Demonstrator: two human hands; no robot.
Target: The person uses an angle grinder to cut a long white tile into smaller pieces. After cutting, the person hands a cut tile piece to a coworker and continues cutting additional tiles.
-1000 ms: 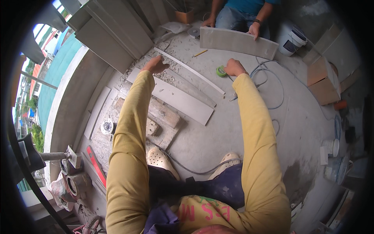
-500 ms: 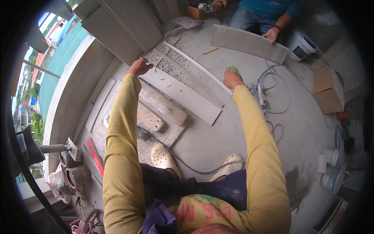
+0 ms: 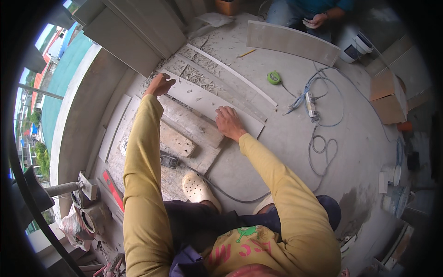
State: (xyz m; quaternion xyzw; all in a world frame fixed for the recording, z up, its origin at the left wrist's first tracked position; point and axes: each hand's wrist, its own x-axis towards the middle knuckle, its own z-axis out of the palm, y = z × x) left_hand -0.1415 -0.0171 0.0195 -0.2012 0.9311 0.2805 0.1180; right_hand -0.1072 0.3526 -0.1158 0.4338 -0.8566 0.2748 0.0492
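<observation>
A long white board (image 3: 187, 89) slants across the floor before me, with a few grey chips on it. My left hand (image 3: 159, 85) is closed around its far-left end, fingers curled in. Farther along, my right hand (image 3: 230, 122) grips the near edge, fingertips bent over the top face. Beyond the board lie a grey strip (image 3: 244, 109) and a narrow white strip (image 3: 235, 76), roughly parallel to it. A green tape measure (image 3: 273, 77) rests on the floor to the right, away from both hands. Dusty planks (image 3: 180, 141) lie on the near side.
A corded power tool (image 3: 169, 159) sits by my left shoe (image 3: 198, 187). Right of centre is a power strip (image 3: 310, 108) with coiled cables. A co-worker's hand (image 3: 315, 21) hovers behind a standing grey panel (image 3: 293, 44). Shavings (image 3: 191, 71) litter the far floor.
My right hand has let go of the green tape measure, left it on the floor, and moved left onto the board. The co-worker's hand has come off the grey panel.
</observation>
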